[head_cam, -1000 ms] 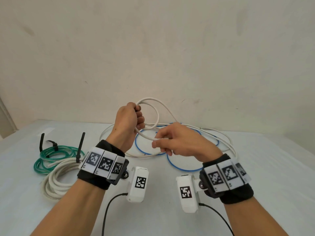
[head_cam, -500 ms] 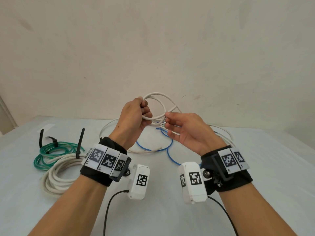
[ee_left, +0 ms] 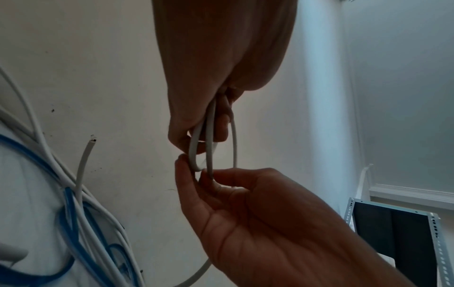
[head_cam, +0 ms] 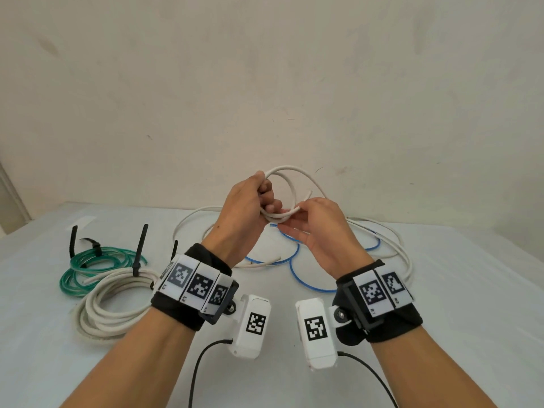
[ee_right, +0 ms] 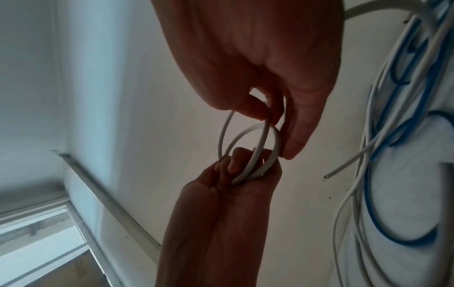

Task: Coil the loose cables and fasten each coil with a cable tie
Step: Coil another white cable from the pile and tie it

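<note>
My left hand [head_cam: 265, 198] is raised above the table and grips a small coil of white cable [head_cam: 287, 169]. The wrist views show about three loops of this white cable [ee_left: 209, 143] [ee_right: 227, 134] running through the fist. My right hand [head_cam: 297, 216] meets it from the right and pinches the loops between thumb and fingers [ee_left: 183, 167]. The rest of the cable [head_cam: 393, 231] trails down onto the table, tangled with a loose blue cable [head_cam: 291, 269]. A cut white end [ee_right: 329, 175] hangs free.
At the table's left lie a coiled white cable [head_cam: 109, 307] and a coiled green one [head_cam: 97, 260], each fastened with a black cable tie [head_cam: 138, 254]. A bare wall stands close behind the table [head_cam: 456, 290]. Wrist camera leads hang under both forearms.
My right hand let go lower down, swung up and now pinches the loops at my left hand. The coil has gained a loop, and both hands sit closer together.
</note>
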Demonstrator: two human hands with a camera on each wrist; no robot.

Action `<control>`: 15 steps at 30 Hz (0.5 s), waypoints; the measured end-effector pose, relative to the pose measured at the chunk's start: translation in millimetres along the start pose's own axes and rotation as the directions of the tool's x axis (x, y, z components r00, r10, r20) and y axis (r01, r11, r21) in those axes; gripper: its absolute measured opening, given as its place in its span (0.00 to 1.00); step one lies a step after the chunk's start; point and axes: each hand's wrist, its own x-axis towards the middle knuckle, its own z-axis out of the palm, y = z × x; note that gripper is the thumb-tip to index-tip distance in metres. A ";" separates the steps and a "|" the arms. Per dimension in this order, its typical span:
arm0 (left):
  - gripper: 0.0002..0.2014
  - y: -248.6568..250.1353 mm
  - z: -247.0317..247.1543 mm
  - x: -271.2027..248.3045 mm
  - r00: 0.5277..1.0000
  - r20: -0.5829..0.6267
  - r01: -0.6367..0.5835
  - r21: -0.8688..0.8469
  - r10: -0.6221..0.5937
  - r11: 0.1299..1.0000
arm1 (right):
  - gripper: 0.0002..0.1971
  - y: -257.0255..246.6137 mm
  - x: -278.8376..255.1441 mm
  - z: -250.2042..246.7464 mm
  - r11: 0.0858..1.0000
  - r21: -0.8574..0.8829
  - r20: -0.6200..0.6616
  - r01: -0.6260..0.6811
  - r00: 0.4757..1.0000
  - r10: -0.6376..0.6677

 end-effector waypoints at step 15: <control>0.14 1.8 -16.1 0.3 0.996 -0.045 0.081 0.300 -0.071 0.951 | 0.14 -1.9 -11.0 1.1 0.983 -0.088 0.131 -0.161 0.976 0.172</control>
